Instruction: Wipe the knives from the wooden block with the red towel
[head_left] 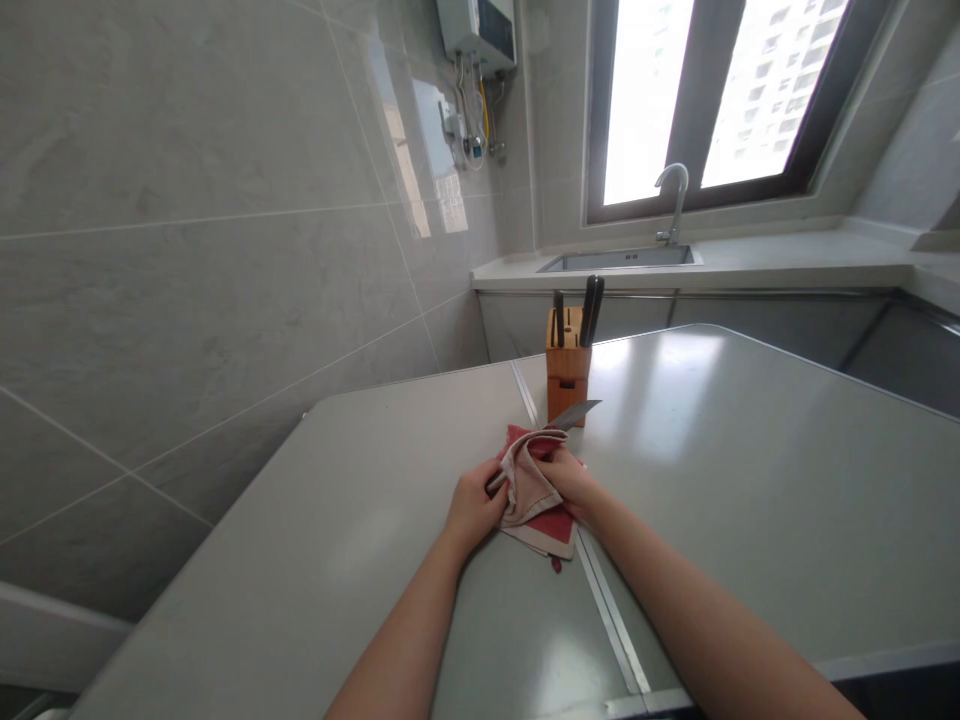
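A red and beige cloth lies bunched on the grey table. My left hand is closed on the cloth's left side. My right hand grips the cloth's right side, its fingers wrapped round it. A knife has its blade poking out of the cloth toward the upper right; its handle is hidden under cloth and hands, and which hand holds it is unclear. Just behind stands a wooden knife block with black-handled knives in it.
A seam strip runs down the table's middle. Behind are a counter with a sink and a tap under a bright window. A tiled wall fills the left, with a wall-mounted water heater up high.
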